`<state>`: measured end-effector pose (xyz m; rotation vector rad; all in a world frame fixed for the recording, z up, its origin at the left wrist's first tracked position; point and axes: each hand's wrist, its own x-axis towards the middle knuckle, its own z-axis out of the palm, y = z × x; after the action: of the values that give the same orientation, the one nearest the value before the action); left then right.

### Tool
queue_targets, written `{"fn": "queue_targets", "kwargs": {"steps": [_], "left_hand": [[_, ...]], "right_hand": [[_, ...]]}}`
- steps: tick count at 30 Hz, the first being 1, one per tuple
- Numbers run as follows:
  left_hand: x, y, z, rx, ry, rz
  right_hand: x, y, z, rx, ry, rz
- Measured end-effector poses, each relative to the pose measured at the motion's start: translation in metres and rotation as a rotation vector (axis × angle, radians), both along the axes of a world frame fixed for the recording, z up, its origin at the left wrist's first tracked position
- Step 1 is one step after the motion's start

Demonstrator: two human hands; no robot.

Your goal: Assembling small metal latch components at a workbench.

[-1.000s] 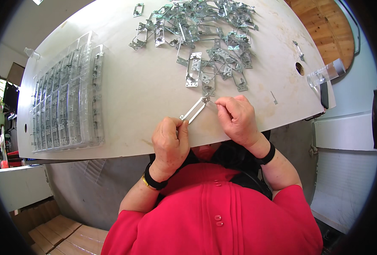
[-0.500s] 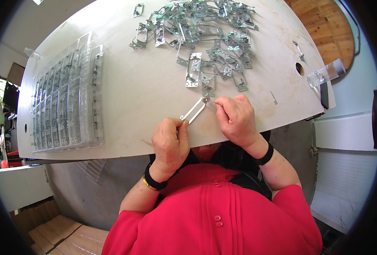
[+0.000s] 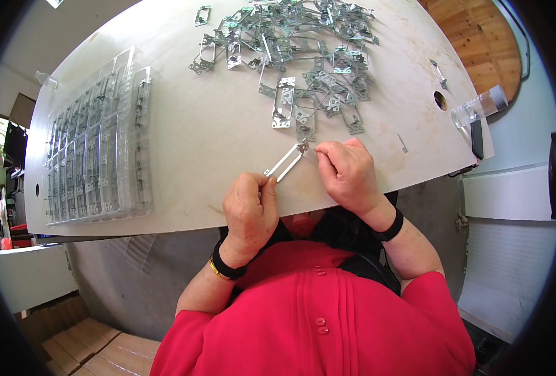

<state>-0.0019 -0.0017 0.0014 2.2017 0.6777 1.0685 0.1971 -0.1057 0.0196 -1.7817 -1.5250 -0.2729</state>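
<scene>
My left hand [image 3: 251, 210] is closed in a pinch on the near end of a narrow, shiny metal bracket [image 3: 284, 167]. The bracket slants up and to the right over the table, and a small dark fitting sits at its far end. Just right of that end is my right hand [image 3: 348, 175], its thumb and forefinger pressed together. Whatever lies between those fingertips is too small to make out. Beyond the hands, a heap of similar metal brackets [image 3: 284, 100] spreads over the far middle of the table.
At left on the table [image 3: 190, 150] stands a clear plastic tray [image 3: 96, 219] with metal parts in its compartments. A clear bottle [image 3: 472, 114], a dark flat object [image 3: 476, 139] and a round hole [image 3: 440, 100] are at right. A thin metal strip [image 3: 402, 144] lies right of the hands.
Both hands and the bracket keep nearly the same places. The whole view has shifted very slightly.
</scene>
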Motion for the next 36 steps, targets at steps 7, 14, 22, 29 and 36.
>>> {"fn": "queue_targets", "kwargs": {"steps": [7, 14, 22, 29, 36], "left_hand": [[0.001, 0.001, 0.0, 0.006, -0.012, -0.002], [0.001, 0.001, -0.001, 0.024, -0.007, -0.012], [0.001, 0.0, -0.004, 0.019, -0.036, 0.014], [-0.006, 0.001, 0.005, -0.107, -0.02, 0.018], [-0.022, 0.011, 0.012, -0.108, -0.024, 0.086]], "right_hand": [[0.001, -0.002, 0.001, -0.002, 0.047, 0.029], [-0.001, -0.001, 0.003, 0.025, -0.005, 0.008], [0.001, -0.005, 0.002, 0.054, 0.03, 0.006], [0.0, -0.009, 0.002, 0.056, 0.234, -0.073], [-0.003, -0.01, 0.001, 0.03, 0.332, -0.117]]}}
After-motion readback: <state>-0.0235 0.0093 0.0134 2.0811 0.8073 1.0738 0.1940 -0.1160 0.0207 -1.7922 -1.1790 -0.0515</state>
